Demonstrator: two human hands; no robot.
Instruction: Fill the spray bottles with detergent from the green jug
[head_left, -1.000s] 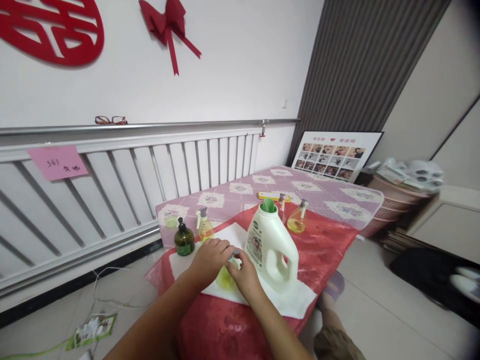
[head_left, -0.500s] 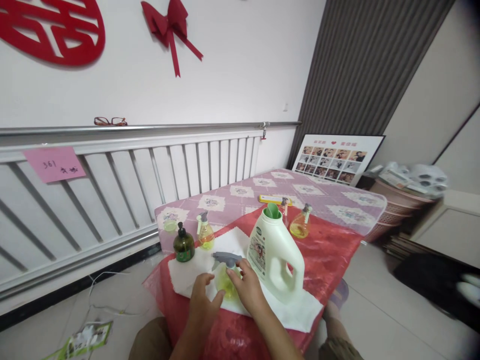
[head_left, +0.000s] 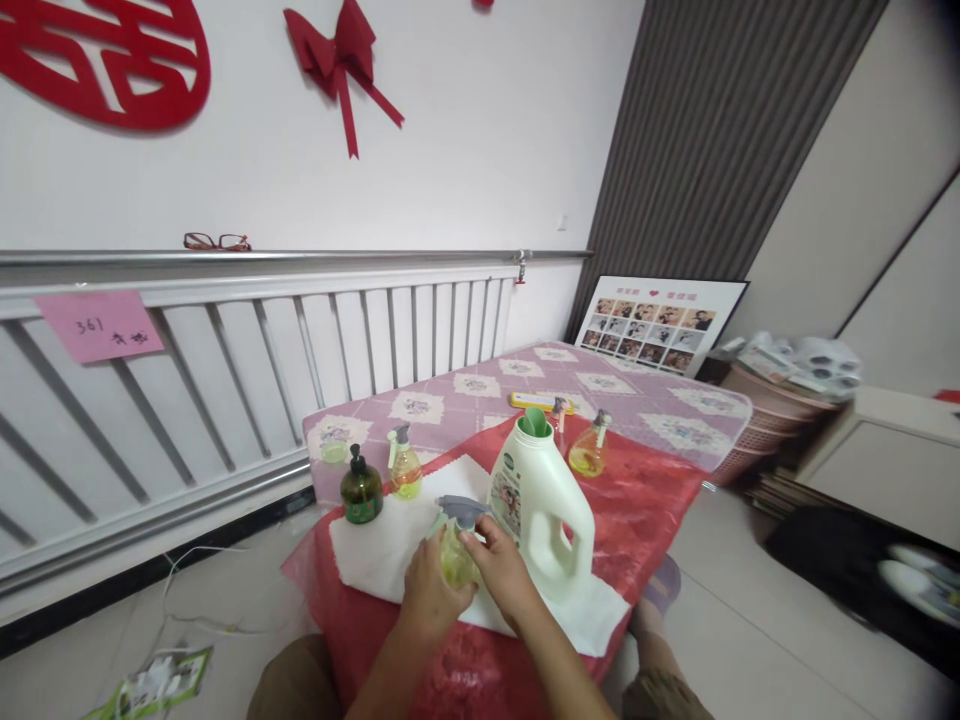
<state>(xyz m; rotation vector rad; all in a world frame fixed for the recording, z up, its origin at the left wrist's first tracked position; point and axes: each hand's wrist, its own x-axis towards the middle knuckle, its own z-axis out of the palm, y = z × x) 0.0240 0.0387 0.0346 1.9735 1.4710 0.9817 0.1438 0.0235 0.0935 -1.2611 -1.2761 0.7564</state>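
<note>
A spray bottle (head_left: 458, 560) with yellowish liquid and a grey trigger head is between my hands, over the white cloth (head_left: 375, 555). My left hand (head_left: 436, 590) is wrapped round the left side of its body. My right hand (head_left: 499, 565) grips near its neck, with thumb and fingers just below the grey head. Right beside it stands a large pale green jug (head_left: 551, 510), uncapped, with a green spout in its mouth. Further left are a dark green pump bottle (head_left: 361, 490) and a second spray bottle (head_left: 406, 470) holding orange-yellow liquid.
Behind the jug, another spray bottle (head_left: 587, 455) with yellow liquid stands on the red sheet (head_left: 660, 460). A yellow-edged box (head_left: 536, 401) and a small greenish lid (head_left: 334, 452) lie on the patterned tablecloth (head_left: 600, 383). A white radiator (head_left: 337, 340) runs along the wall.
My left hand has closed from an open pose onto the spray bottle's body. My right hand has shifted up near its neck, and the bottle's head has turned slightly.
</note>
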